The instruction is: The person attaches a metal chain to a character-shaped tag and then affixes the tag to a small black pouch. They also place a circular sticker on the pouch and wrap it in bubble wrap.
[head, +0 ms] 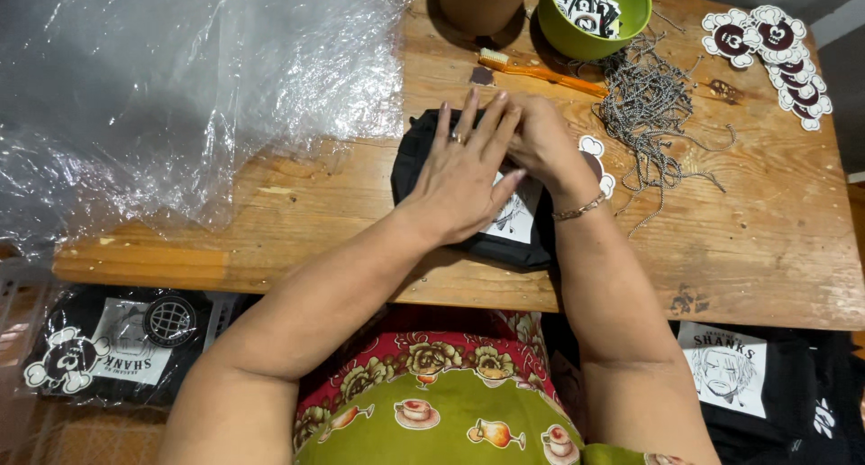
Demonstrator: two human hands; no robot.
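Note:
A folded black garment (pixel 416 163) with a white printed panel (pixel 515 214) lies on the wooden table (pixel 757 240) in front of me. My left hand (pixel 464 172) lies flat on top of it, fingers spread, a ring on one finger. My right hand (pixel 541 141) rests on the garment's far right part, partly tucked under my left fingers; a bracelet circles its wrist. A small white cut-out sticker (pixel 595 150) peeks out just right of my right hand. Neither hand closes around anything.
Clear plastic sheeting (pixel 180 86) covers the table's left. At the back stand a brown cup (pixel 478 5), a green bowl (pixel 577 34) of stickers, an orange-handled brush (pixel 541 71), a tangle of ball chains (pixel 644 113) and skull-shaped stickers (pixel 775 55). Bagged black garments (pixel 108 343) lie below the table on both sides.

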